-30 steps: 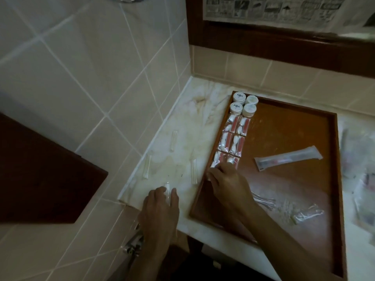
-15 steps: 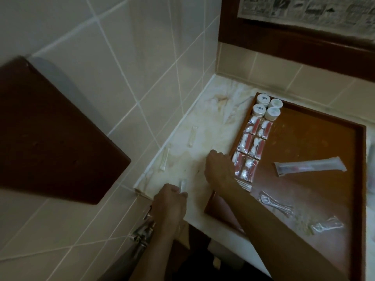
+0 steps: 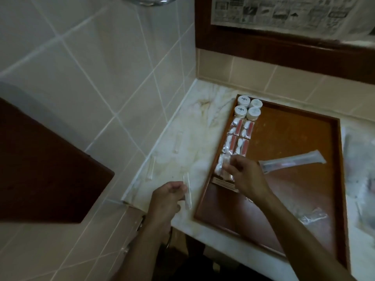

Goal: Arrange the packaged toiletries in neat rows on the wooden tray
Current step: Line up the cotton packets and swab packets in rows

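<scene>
The wooden tray (image 3: 294, 128) lies on the marble counter. Several white-capped bottles (image 3: 248, 109) stand in its far left corner. Red-and-white packets (image 3: 239, 136) run below them in two columns. My right hand (image 3: 246, 176) hovers over the near end of those columns with curled fingers, pinching what looks like a slim clear packet (image 3: 227, 166), blurred. A flat packet (image 3: 223, 182) lies under that hand. A wrapped toothbrush (image 3: 300, 159) lies slanted mid-tray, and a clear packet (image 3: 312, 217) lies near the front right. My left hand (image 3: 167, 199) holds another slim clear packet (image 3: 187, 192) above the counter.
Two slim clear packets (image 3: 177, 142) (image 3: 151, 169) lie on the counter (image 3: 198, 122) along the tiled wall. A dark wooden panel (image 3: 40, 169) juts out at left. Clear plastic bags (image 3: 361, 169) lie right of the tray. A wood-framed panel (image 3: 284, 47) hangs above.
My right hand reached left onto the counter and came back over the tray; the packet beside the tray's edge is gone. My left hand lifted its slim packet off the counter.
</scene>
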